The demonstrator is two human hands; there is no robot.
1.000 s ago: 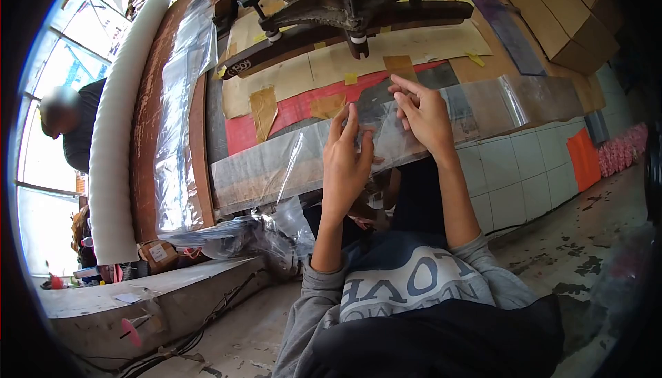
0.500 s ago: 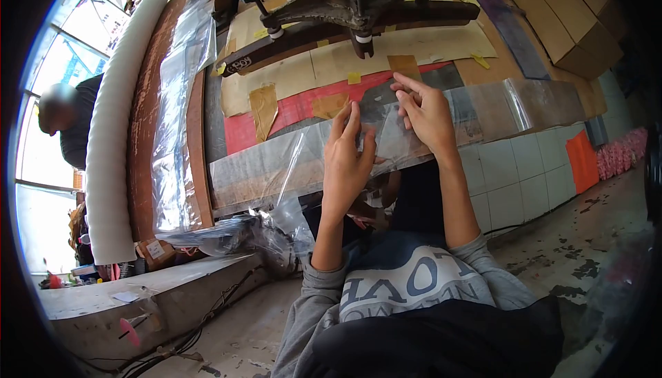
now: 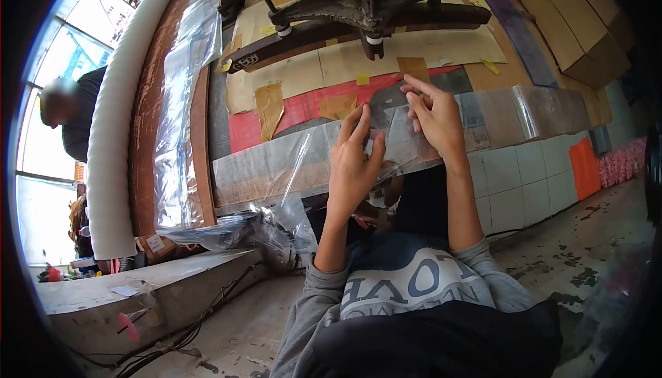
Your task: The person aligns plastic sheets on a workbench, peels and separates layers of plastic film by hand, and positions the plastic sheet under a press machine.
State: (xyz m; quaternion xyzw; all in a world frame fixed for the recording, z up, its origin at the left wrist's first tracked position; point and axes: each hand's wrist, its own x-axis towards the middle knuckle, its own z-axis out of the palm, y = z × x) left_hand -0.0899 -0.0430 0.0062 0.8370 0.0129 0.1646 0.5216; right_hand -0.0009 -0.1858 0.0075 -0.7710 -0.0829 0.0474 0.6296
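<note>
My left hand [image 3: 353, 164] is raised over the clear plastic sheet [image 3: 269, 161] at the table's near edge, thumb apart from the fingers, nothing in it. To its right, my right hand [image 3: 438, 119] is also empty, its index finger stretched out and the others partly bent. The two hands do not touch. Beyond the fingertips lie a red strip [image 3: 296, 109], pieces of brown tape [image 3: 269, 110] and cream-coloured board [image 3: 303, 78]. A dark metal press frame [image 3: 372, 5] stands over the board, beyond both hands.
A white foam roll [image 3: 114, 150] and shiny plastic film [image 3: 179, 130] lie on the left. Cardboard boxes [image 3: 576, 19] stand at the upper right. A person [image 3: 79, 112] is at the far left. An orange sheet [image 3: 584, 169] hangs low on the right.
The view has shifted slightly, so the press and table sit a little further right. Both hands keep nearly the same pose, with nothing taken hold of.
</note>
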